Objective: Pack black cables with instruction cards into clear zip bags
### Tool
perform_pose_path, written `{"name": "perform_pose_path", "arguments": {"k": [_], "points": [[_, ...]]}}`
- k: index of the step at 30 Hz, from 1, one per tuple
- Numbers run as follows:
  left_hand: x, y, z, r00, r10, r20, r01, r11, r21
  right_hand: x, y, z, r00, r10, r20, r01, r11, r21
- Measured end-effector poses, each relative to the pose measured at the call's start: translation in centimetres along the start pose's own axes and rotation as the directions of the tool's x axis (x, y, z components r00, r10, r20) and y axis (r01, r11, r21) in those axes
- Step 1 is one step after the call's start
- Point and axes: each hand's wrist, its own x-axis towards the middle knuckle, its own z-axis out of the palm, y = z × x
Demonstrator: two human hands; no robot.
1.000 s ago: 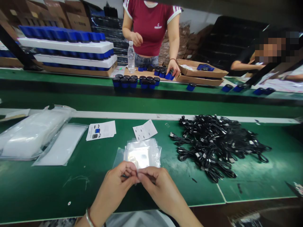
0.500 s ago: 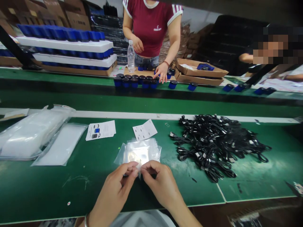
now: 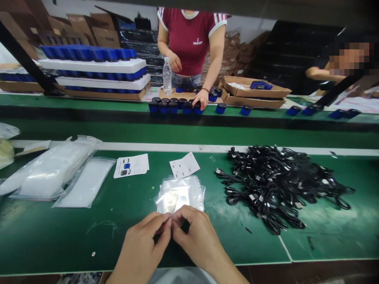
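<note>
My left hand point(image 3: 145, 244) and my right hand point(image 3: 194, 238) meet at the near edge of the green table, fingertips pinched together on the near edge of a small clear plastic bag point(image 3: 169, 202). That bag belongs to a stack of clear plastic bags point(image 3: 189, 191) lying just beyond my fingers. A pile of black cables point(image 3: 278, 185) lies to the right. Two printed paper cards, one point(image 3: 132, 165) on the left and one point(image 3: 184, 165) behind the stack, rest on the green mat.
Bundles of clear bags point(image 3: 50, 167) lie at the left. Across the conveyor belt point(image 3: 89, 130) a person in a red shirt point(image 3: 192, 39) handles blue-and-black cylinders point(image 3: 173, 105). White trays of blue cylinders point(image 3: 91, 65), cardboard trays point(image 3: 251, 92) and a water bottle point(image 3: 167, 75) stand behind.
My hands stayed pinched on the bag's edge, shifting slightly nearer. The view drifted a little left and down. The person opposite moved a hand along the row of cylinders.
</note>
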Motion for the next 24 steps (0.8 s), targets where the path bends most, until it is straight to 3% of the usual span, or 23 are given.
{"name": "perform_pose_path", "arguments": {"k": [6,9,15,19,24], "points": [[0.5,0.4,-0.7,0.991,-0.02,0.132,0.007,0.995,0.097,-0.1,0.4,-0.4,0.994,-0.087,0.061,0.091,0.994,-0.058],[0.8,0.4,-0.6,0.992,-0.037,0.119,0.019,0.99,0.143,-0.6,0.7,-0.2,0.988,-0.146,0.048,0.151,0.979,-0.14],[1.3,0.3,0.3,0.992,-0.034,0.119,0.04,0.998,-0.048,-1.8,0.6,0.1,0.976,-0.206,0.066,0.215,0.957,-0.196],[1.2,0.3,0.9,0.997,0.043,0.062,-0.038,0.995,-0.089,-1.5,0.6,0.1,0.987,-0.157,0.032,0.161,0.964,-0.211],[0.7,-0.2,0.9,0.997,0.054,-0.055,-0.053,0.998,0.023,-0.8,0.9,0.8,0.986,-0.118,-0.119,0.061,0.913,-0.404]]}}
